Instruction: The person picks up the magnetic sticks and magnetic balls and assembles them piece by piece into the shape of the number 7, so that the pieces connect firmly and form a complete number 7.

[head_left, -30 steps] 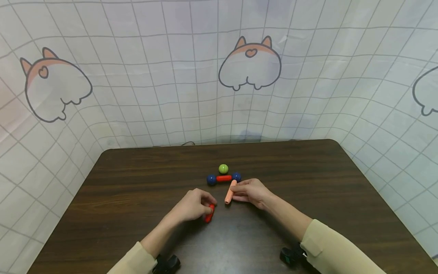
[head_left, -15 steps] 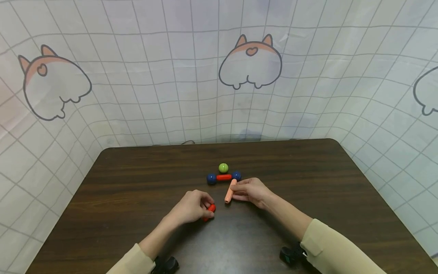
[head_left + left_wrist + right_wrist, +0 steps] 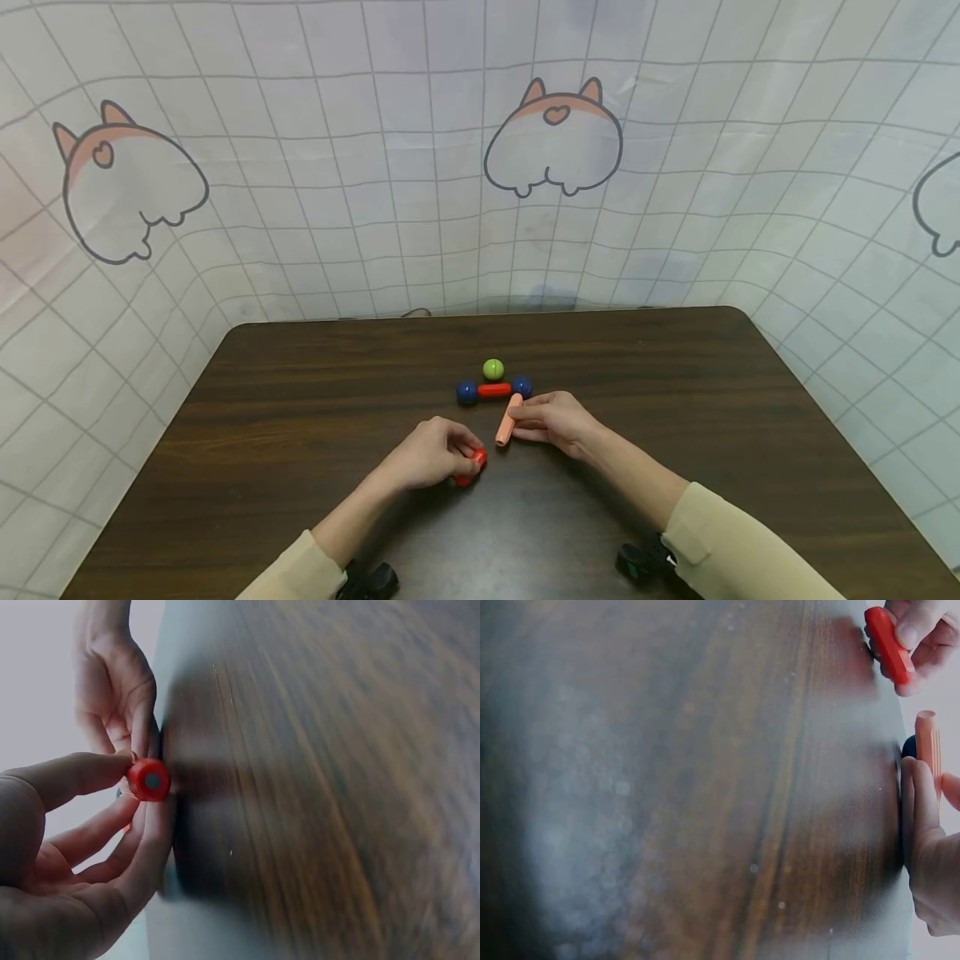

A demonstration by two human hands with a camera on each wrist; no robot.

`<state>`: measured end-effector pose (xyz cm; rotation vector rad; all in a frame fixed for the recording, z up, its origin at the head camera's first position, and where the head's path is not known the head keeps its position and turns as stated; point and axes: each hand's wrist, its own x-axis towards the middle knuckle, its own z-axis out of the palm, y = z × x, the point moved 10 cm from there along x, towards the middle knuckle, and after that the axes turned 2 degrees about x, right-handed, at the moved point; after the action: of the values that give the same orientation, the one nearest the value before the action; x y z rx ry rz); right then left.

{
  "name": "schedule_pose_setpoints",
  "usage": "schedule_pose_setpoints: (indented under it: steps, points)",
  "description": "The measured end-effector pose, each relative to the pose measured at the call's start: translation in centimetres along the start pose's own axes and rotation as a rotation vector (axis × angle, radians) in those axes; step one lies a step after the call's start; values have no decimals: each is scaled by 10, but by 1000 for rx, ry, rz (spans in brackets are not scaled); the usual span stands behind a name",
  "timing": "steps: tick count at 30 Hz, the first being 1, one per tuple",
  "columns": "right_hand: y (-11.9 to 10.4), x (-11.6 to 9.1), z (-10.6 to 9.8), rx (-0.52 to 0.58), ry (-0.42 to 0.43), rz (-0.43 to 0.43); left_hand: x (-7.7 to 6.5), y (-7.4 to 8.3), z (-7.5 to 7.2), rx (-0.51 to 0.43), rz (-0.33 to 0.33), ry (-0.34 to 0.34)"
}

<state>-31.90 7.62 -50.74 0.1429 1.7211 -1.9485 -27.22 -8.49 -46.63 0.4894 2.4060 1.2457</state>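
In the head view my left hand (image 3: 429,452) pinches a short red magnetic building stick (image 3: 478,459) between thumb and fingers, low over the dark table. Its round end, with a grey disc at the centre, faces the camera in the left wrist view. My right hand (image 3: 561,422) holds a peach-orange stick (image 3: 505,428) of similar shape, tilted, its near end pointing toward the left hand's stick. A gap separates the two sticks. Just beyond the orange stick, another red stick (image 3: 494,390) lies between two dark blue balls (image 3: 467,392), forming a bar.
A green ball (image 3: 492,369) sits right behind the red-and-blue bar. The brown wood-grain table (image 3: 315,392) ends at a white grid-patterned curtain (image 3: 337,208) at the back. Black wrist cameras (image 3: 381,581) hang beneath both sleeves.
My left hand has turned the red stick to a flatter slant and moved it slightly right, toward the orange stick. The right hand keeps its hold, nearly still. The head view has shifted slightly.
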Motion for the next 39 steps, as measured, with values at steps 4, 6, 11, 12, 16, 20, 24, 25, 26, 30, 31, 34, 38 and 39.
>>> schedule_pose_setpoints:
  steps: [4,6,11,12,16,20,24,25,26,30,31,34,38,39]
  points:
    - [1,1,0,15,-1,3,1,-3,6,-123,-43,-22]
    - [1,2,0,32,2,5,2,-4,8,-186,-66,-24]
    - [2,3,0,72,13,3,5,-3,12,-295,-82,-25]
    - [2,3,0,75,14,3,5,-3,12,-310,-82,-24]
    - [2,2,0,76,13,-1,8,-6,14,-361,-92,-18]
    - [1,2,0,80,12,-3,10,-10,15,-410,-115,-14]
    - [2,2,0,89,17,2,10,-11,16,-466,-136,-8]
    - [2,3,-1,90,18,4,10,-11,16,-478,-140,-6]
    - [2,3,-1,89,17,2,9,-11,16,-488,-140,-3]
    - [2,3,-2,88,16,3,9,-12,16,-488,-129,14]
    - [3,2,-2,87,18,4,9,-12,15,-475,-119,23]
    - [3,3,-2,89,25,11,10,-11,5,-336,-66,95]
    - [2,3,-2,85,26,11,10,-2,-19,-40,37,301]
    - [2,3,-2,85,26,10,10,1,-25,22,60,357]
